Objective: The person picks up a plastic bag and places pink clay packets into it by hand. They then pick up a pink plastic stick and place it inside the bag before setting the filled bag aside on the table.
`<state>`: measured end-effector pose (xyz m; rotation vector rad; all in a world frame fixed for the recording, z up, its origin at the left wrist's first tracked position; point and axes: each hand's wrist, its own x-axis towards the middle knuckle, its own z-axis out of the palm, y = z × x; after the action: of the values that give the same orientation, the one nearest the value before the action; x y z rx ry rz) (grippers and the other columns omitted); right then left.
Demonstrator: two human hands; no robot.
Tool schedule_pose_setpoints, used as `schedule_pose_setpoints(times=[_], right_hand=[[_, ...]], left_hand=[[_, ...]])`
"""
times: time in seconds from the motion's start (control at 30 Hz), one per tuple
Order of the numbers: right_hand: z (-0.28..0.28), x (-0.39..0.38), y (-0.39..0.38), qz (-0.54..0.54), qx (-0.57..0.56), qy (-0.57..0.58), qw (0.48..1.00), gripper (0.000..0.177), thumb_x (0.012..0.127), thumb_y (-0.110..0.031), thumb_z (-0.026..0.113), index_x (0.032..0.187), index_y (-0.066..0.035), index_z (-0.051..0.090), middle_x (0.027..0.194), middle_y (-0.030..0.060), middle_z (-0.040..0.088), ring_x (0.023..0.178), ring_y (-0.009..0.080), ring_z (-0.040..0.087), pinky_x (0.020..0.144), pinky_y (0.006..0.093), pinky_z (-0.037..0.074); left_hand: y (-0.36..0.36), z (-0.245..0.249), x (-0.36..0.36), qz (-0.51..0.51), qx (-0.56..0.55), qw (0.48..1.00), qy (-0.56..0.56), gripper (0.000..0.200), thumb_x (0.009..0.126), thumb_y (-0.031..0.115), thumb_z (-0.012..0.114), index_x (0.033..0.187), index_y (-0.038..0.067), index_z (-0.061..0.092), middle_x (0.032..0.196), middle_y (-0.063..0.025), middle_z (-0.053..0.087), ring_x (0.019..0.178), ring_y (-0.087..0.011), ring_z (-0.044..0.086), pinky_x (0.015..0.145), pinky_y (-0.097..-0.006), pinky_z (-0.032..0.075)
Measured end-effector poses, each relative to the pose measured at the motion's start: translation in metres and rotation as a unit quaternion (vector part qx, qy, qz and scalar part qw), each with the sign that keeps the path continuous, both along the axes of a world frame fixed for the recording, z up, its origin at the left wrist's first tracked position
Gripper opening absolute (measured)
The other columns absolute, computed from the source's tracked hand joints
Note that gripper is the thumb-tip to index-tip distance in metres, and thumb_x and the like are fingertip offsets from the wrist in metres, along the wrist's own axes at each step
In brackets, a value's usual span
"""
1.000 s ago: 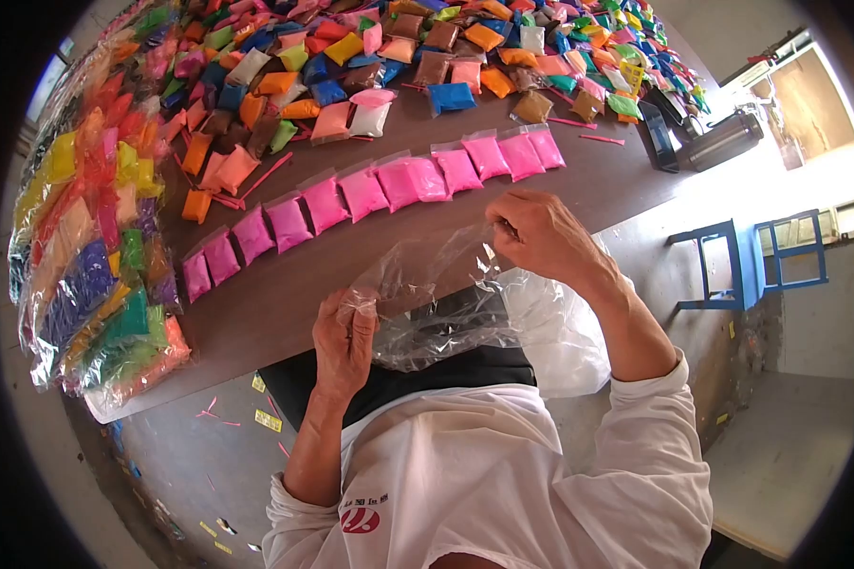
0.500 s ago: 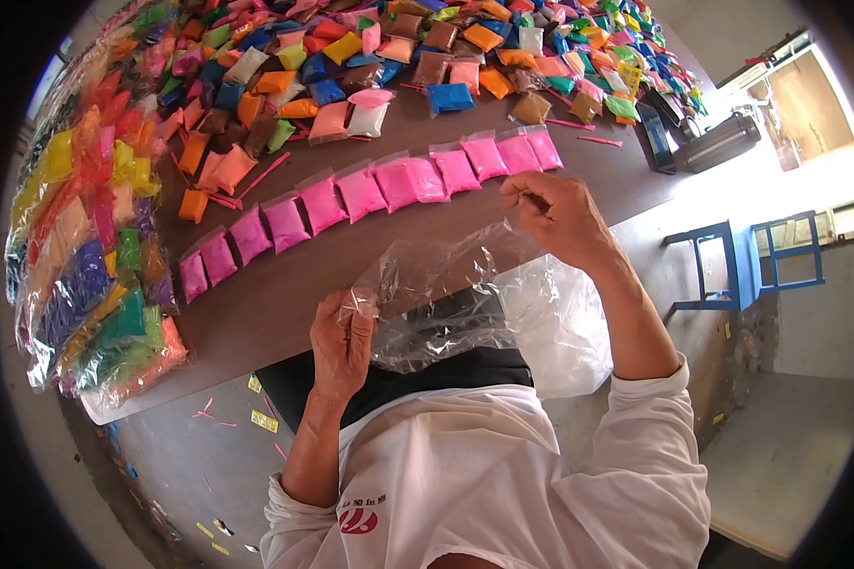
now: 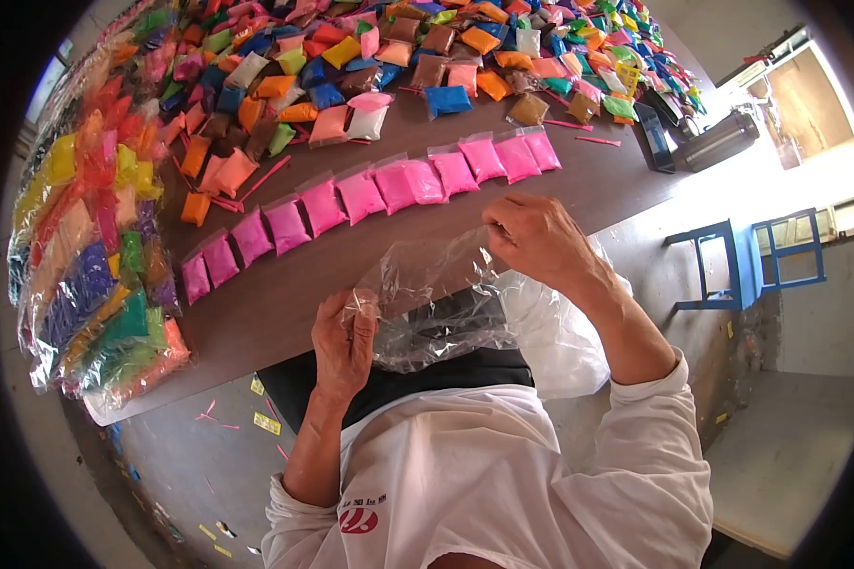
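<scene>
A clear plastic bag (image 3: 427, 322) is stretched between my two hands, above my lap at the table's near edge. My left hand (image 3: 344, 337) pinches its left side, thumb against fingers. At the upper right corner of the bag, my right hand (image 3: 536, 237) is closed with the fingers curled onto the film. Beyond the hands, a curved row of pink packets (image 3: 361, 192) lies flat on the table, several side by side, some overlapping. The bag looks empty. More clear plastic (image 3: 565, 332) hangs below my right forearm.
A large heap of multicoloured packets (image 3: 446, 52) covers the far side of the brown table (image 3: 503, 213). Filled clear bags of coloured packets (image 3: 95, 256) are piled at the left. Small pink sticks (image 3: 266, 183) lie about. A metal flask (image 3: 721, 140) stands right, near a blue stool (image 3: 745, 266).
My right hand has moved a little left and down, bringing the bag's right edge closer to my left hand. My left hand and the row of packets stay about the same.
</scene>
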<state>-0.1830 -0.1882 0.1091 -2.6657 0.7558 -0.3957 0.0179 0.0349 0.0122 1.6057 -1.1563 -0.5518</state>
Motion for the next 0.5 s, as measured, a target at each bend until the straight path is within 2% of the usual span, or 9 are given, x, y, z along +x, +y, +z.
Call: schedule_pose_setpoints(times=[0.17,0.5], right_hand=[[-0.007,0.003,-0.001,-0.003,0.018,0.001,1.000,0.017,0.082,-0.005,0.062,0.099,-0.002,0.065,0.094,0.0163,0.067,0.084,0.0367,0.067,0.077,0.0445,0.055],[-0.017,0.003,-0.009,0.022,0.012,0.012,1.000,0.018,0.083,-0.006,0.062,0.100,-0.002,0.065,0.095,0.0157,0.066,0.086,0.0365,0.066,0.077,0.0447,0.055]], left_hand=[[0.000,0.000,0.000,0.006,-0.001,1.000,-0.027,0.024,0.103,0.023,0.057,0.100,0.002,0.068,0.102,-0.0113,0.066,0.089,-0.0301,0.060,0.080,-0.0394,0.046],[0.000,0.003,0.000,0.003,0.005,0.999,-0.052,0.023,0.102,0.021,0.058,0.100,0.001,0.068,0.104,-0.0123,0.066,0.091,-0.0331,0.060,0.083,-0.0411,0.046]])
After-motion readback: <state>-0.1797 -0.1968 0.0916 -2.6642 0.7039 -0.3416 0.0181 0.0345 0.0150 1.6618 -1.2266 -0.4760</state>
